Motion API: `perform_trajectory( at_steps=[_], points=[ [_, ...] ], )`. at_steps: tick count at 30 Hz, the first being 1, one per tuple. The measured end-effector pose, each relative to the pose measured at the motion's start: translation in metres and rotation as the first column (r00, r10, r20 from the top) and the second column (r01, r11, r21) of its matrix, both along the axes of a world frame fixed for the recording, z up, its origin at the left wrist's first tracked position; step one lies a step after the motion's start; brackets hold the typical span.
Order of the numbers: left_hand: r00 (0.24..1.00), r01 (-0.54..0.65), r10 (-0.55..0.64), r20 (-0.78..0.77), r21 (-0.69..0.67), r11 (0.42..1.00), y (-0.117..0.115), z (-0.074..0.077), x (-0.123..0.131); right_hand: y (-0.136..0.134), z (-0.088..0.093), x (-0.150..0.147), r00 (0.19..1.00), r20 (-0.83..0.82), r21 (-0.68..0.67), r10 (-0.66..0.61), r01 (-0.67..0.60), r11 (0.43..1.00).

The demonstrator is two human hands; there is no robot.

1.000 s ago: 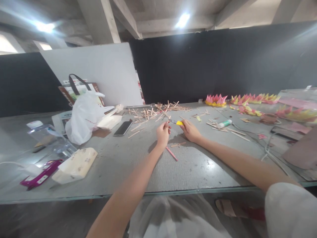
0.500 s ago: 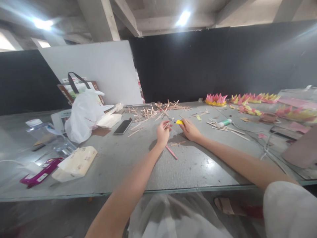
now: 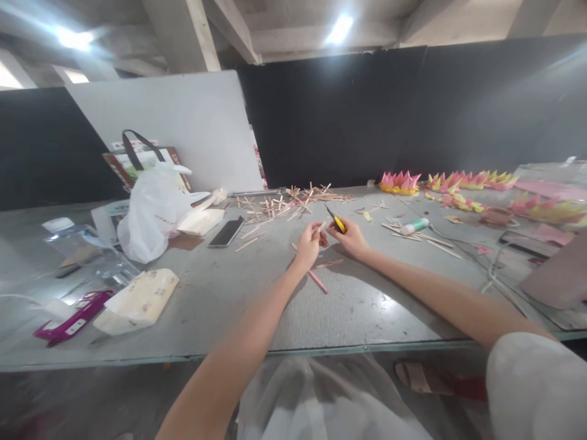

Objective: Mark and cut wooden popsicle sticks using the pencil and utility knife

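My right hand is closed round a yellow utility knife, whose dark blade points up and away to the left. My left hand pinches a small, pale wooden stick, just left of the knife. The two hands are close together above the grey table; whether the blade touches the stick I cannot tell. A thin pink stick lies below my left hand, and a few loose wooden sticks lie beneath both hands. Behind them spreads a heap of wooden sticks.
Left are a phone, a white plastic bag, a tissue pack, a bottle and a purple power strip. Right are a glue stick, pink-and-yellow paper lotuses and a cable.
The knife has turned in my right hand, so its blade now points up and away instead of left towards my left hand. My left hand has shifted slightly right.
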State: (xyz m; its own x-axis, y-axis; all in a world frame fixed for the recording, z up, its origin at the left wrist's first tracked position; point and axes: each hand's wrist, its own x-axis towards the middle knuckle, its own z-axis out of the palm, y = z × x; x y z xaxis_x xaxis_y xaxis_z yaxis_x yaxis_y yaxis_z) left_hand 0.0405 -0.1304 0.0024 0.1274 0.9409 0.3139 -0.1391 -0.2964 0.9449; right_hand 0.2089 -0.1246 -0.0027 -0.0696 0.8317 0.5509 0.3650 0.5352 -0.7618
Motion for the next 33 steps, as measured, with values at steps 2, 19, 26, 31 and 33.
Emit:
perform_trajectory(
  at_steps=[2, 19, 26, 31, 33],
  points=[
    [0.999, 0.029, -0.028, -0.035, 0.027, 0.999, -0.001, -0.002, 0.0, -0.003, 0.001, -0.006, 0.997, -0.066, -0.033, 0.044, -0.046, 0.998],
    [0.927, 0.026, -0.001, -0.376, 0.062, 0.998, -0.01, -0.005, -0.003, -0.014, 0.0, -0.011, 0.996, 0.089, 0.007, -0.009, 0.008, 1.0],
    [0.867, 0.031, 0.032, -0.497, 0.118, 0.993, -0.013, -0.003, -0.004, -0.014, -0.002, -0.011, 0.993, 0.115, 0.028, -0.028, 0.025, 0.999],
    [0.862, 0.072, 0.003, -0.506, 0.129, 0.989, -0.013, -0.004, -0.006, -0.013, -0.004, -0.01, 0.992, 0.12, 0.025, -0.045, 0.042, 0.999],
    [0.863, 0.085, -0.011, -0.505, 0.123, 0.989, -0.012, -0.006, -0.006, -0.012, -0.006, -0.01, 0.992, 0.119, 0.024, -0.048, 0.046, 0.999]
  ],
)
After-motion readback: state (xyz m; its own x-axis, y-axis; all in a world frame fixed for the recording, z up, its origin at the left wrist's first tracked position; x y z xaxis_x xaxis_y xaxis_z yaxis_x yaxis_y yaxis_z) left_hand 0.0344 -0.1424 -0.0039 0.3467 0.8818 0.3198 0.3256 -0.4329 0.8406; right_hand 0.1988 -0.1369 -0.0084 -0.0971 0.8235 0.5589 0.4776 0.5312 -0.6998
